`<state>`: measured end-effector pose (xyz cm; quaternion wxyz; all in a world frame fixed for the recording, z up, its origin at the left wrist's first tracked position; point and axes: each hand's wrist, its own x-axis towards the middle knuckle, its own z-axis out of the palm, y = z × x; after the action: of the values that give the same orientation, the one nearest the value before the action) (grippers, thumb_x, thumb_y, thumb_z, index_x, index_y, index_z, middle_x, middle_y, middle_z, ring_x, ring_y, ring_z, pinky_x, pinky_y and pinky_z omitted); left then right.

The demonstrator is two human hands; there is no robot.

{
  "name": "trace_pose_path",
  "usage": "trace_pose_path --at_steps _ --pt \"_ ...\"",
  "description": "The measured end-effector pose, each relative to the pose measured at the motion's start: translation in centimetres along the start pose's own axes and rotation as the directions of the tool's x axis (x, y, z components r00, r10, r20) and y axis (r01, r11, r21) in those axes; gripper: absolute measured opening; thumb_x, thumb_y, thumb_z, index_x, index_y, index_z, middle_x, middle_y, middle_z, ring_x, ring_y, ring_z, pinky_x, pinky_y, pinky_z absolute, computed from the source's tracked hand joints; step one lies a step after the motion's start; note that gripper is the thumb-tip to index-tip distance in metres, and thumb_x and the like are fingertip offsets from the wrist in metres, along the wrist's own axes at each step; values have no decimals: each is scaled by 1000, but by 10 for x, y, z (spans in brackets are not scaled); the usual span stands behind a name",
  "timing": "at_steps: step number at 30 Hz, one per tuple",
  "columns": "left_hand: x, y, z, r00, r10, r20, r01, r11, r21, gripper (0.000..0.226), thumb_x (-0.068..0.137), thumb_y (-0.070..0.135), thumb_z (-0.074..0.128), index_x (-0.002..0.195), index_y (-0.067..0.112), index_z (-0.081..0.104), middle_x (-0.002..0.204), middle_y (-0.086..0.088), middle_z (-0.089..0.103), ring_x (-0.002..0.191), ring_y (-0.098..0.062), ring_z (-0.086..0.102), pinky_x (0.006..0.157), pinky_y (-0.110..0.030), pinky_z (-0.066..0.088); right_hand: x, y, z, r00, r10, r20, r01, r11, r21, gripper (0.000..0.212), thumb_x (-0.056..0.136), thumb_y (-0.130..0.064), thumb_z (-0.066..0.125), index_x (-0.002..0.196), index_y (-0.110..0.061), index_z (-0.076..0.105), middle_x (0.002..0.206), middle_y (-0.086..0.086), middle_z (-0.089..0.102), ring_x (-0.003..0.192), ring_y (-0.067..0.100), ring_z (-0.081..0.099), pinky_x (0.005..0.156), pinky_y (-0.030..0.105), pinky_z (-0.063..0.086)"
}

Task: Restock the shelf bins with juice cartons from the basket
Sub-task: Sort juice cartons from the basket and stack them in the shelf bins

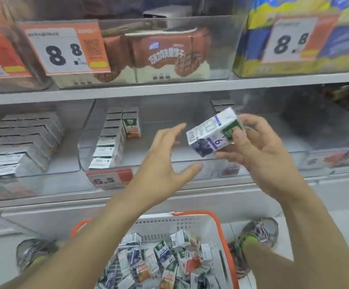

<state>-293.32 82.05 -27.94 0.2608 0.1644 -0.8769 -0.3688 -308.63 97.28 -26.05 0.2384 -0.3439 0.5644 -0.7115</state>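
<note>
Pinching a blueberry juice carton [213, 133] at its end, the right hand [257, 149] holds it tilted before the clear shelf bin [148, 161]. The left hand [167, 161] hovers spread, holding nothing. The carton looks light and stiff, best gripped across flat faces.

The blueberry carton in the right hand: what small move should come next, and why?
Probably turn the carton upright and carry it toward the bin on the right, where a blueberry print seems to show. The right hand holds it tilted on its side above the bin fronts, while the cartons in the middle bin carry orange prints. The left hand is open beside it, ready to help.
</note>
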Motion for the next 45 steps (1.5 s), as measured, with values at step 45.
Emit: trace_pose_path --at_steps 45 --pt "-262 -225 111 430 -853 297 800 512 313 13 90 13 66 102 8 67 123 -6 67 77 -7 62 68 -19 43 -113 273 53 642 760 95 -184 273 -944 33 89 -12 64 122 -10 62 125 12 62 113 28 59 95 31 47"
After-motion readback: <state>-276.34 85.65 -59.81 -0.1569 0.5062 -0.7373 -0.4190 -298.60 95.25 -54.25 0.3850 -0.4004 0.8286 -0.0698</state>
